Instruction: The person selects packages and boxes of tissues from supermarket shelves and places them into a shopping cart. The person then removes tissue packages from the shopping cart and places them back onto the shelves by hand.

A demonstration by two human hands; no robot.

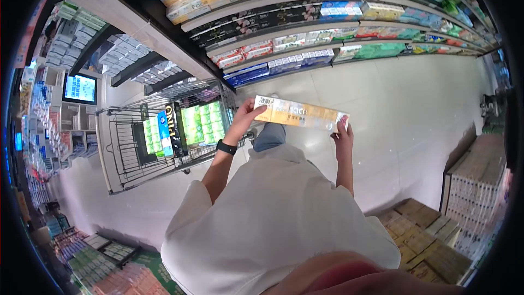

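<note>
A long white-and-yellow tissue pack [303,113] with printed lettering stretches between my two hands in front of my body. My left hand [248,116], with a black band on its wrist, grips the left end, thumb on the printed face. At the other end, my right hand [342,133] has its fingers closed on the pack's right edge. To my left stands a wire shopping cart [123,158]. Inside it lie green packs [201,123], a black pack lettered PINO [173,128] and a blue pack [164,134].
Shelves [305,30] of similar tissue packs run along the top. Stacked cartons [426,235] sit at lower right, beside a tall stack [475,186]. A lit screen [80,88] is at far left, and more goods [120,273] are piled at lower left.
</note>
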